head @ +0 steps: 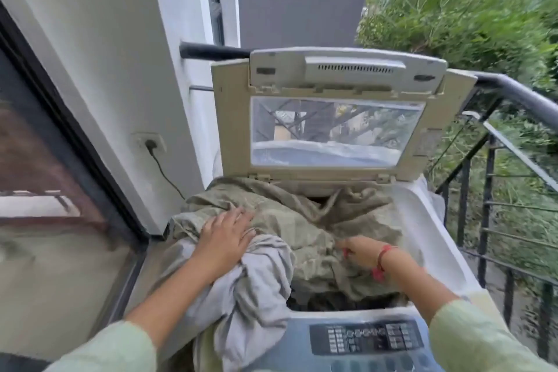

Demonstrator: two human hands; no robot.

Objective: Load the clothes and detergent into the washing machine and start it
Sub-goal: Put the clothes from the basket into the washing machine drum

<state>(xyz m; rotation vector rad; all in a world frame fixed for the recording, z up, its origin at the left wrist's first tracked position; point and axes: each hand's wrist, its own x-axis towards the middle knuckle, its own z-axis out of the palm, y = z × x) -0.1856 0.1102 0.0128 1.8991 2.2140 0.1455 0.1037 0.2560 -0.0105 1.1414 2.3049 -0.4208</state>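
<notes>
Atop the washer [434, 238], clothes [302, 220] lie under the flat left hand [225, 237]; right hand [360, 252] pinches them.

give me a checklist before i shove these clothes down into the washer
1. Beige hinged lid raised clear: ok.
2. Olive-green cloth inside the tub: not ok, it spreads across the top and over the left side.
3. Pale grey cloth inside: not ok, it hangs over the front left edge.
4. Left hand placed: ok, flat across both cloths.
5. Right hand grip: cannot tell, fingers sunk in folds.
6. Detergent added: cannot tell, none in view.
</notes>
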